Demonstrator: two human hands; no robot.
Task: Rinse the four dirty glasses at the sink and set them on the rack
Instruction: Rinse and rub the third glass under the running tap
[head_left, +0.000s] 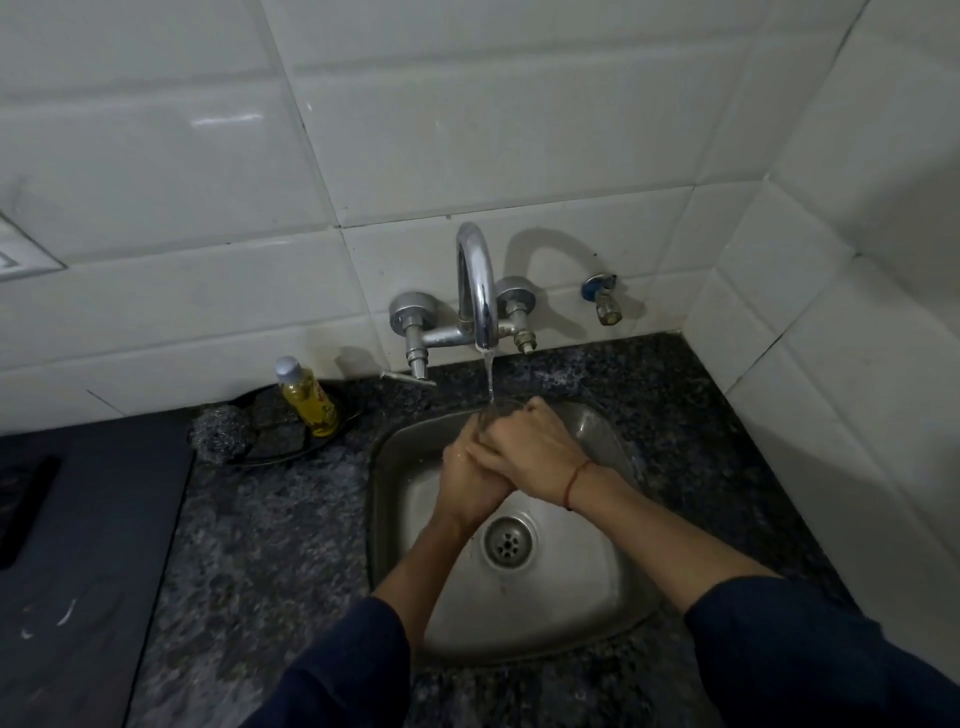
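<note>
Glass (497, 409) sits under the running tap (475, 291), over the back of the steel sink (571, 597); it's clear and mostly hidden, so only the rim shows. My left hand (465, 480) and right hand (527, 441) are both curled round it, right overlapping left, with a red thread (575, 483) on my right wrist. Soap bottle (306, 397) and steel scrubber (218, 434) sit on a dark dish (311, 451) left of the sink, on the granite counter (270, 545).

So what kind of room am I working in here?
Most likely a small home kitchen: a steel sink set in a speckled stone counter, a wall tap running onto the glass, and a yellow bottle beside a steel scrubber against white tiles.
</note>
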